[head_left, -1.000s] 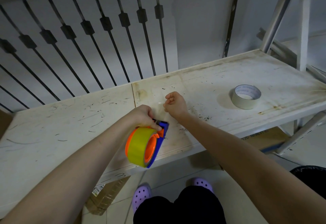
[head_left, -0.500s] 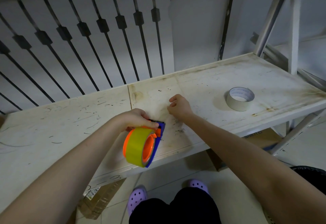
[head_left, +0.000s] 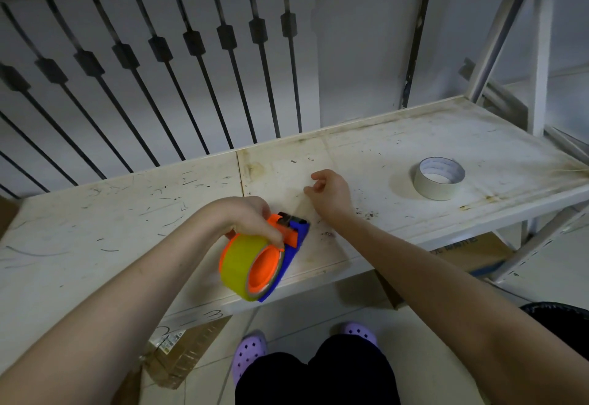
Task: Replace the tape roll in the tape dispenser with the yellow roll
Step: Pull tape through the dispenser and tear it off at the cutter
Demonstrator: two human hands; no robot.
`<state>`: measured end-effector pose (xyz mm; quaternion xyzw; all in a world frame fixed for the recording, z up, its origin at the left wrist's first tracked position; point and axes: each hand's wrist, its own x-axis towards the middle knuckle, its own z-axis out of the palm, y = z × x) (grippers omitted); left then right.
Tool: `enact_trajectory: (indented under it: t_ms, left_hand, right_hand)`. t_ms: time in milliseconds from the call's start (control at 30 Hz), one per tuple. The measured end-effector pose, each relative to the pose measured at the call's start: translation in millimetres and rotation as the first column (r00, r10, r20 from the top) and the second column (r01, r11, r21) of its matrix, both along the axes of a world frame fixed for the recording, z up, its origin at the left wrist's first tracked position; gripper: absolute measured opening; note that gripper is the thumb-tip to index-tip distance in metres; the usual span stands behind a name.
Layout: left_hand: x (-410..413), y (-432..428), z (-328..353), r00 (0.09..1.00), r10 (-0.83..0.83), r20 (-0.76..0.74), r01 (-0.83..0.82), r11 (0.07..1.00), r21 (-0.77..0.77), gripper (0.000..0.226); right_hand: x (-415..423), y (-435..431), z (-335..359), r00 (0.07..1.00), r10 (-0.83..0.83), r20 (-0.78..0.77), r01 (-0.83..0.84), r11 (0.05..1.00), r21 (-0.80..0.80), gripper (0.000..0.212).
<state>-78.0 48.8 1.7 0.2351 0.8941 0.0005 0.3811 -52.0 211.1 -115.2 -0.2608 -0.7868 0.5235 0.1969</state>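
Observation:
The yellow tape roll (head_left: 239,264) sits on the orange hub of a blue and orange tape dispenser (head_left: 294,245), held over the front edge of the white shelf (head_left: 127,213). My left hand (head_left: 251,216) grips the dispenser from above, with fingers over the roll's top. My right hand (head_left: 331,192) hovers just beyond the dispenser's cutter end, fingers pinched together. A faint clear strip seems to run from the cutter to those fingers. A greyish-white tape roll (head_left: 438,186) lies flat on the shelf to the right.
A radiator (head_left: 159,70) with dark bars stands behind the scratched, stained shelf. A shelf upright (head_left: 538,54) rises at the right. Cardboard boxes (head_left: 188,350) lie under the shelf, and a black bin (head_left: 561,318) is at the right edge.
My right hand has drawn a little farther from the dispenser, up and to the right. My left hand has tilted the dispenser slightly, and its cutter end now shows.

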Motion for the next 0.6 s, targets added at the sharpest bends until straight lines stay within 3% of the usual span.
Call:
enact_trajectory:
  t_ms: [233,333,467,600]
  left_hand:
    - [9.7,-17.1,4.1,0.985,-0.143,-0.096,0.139,0.989,-0.054,0.07]
    - [18.5,-13.8,1.0,0.969,-0.195,-0.15,0.183,0.979,-0.085,0.071]
    - [29.1,-1.1,-5.2,0.947,-0.239,-0.215,0.215,0.968,-0.128,0.067]
    - [34.6,7.6,-22.2,0.911,-0.161,-0.379,0.184,0.983,0.027,0.067]
  right_hand:
    - [38.8,-2.5,14.5,0.999,0.011,-0.031,-0.019,0.957,-0.288,0.005]
    - [57.8,-2.1,13.1,1.0,-0.015,-0.003,0.013,0.92,-0.392,0.01]
    - [72.1,-1.2,9.9,0.998,-0.045,0.052,0.061,0.933,-0.354,0.013]
    - [83.7,0.7,4.3,0.996,-0.072,0.055,0.081,0.979,-0.186,0.019]
